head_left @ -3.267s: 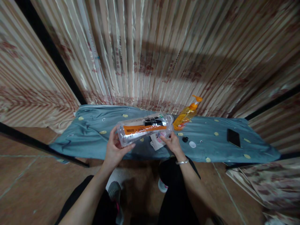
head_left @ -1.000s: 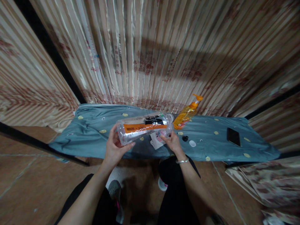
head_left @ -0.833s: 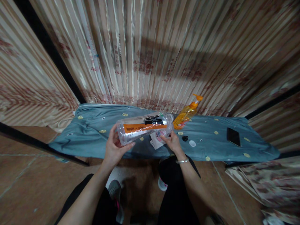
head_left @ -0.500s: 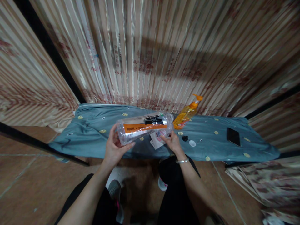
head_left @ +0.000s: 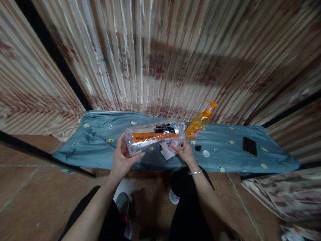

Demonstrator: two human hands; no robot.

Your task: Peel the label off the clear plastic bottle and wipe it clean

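Observation:
A large clear plastic bottle (head_left: 155, 134) with an orange, silver and black label lies sideways between my hands, above the cloth-covered surface. My left hand (head_left: 124, 154) grips its base end at the left. Round the neck end, at the right, my right hand (head_left: 184, 150) is closed; a silver bangle circles that wrist. Behind and partly under the bottle lies a white cloth or tissue (head_left: 167, 151). Just right of the bottle's neck stands a pump bottle (head_left: 198, 124) of orange-yellow liquid. Near my right hand are a small black piece (head_left: 198, 148) and a white cap-like disc (head_left: 206, 153).
A blue-grey cloth (head_left: 97, 150) with pineapple prints covers the narrow table. A dark phone (head_left: 249, 146) lies toward its right end. Pleated patterned curtains (head_left: 160, 60) hang behind, and dark frame bars (head_left: 52, 53) slant at both sides. My knees are below the front edge.

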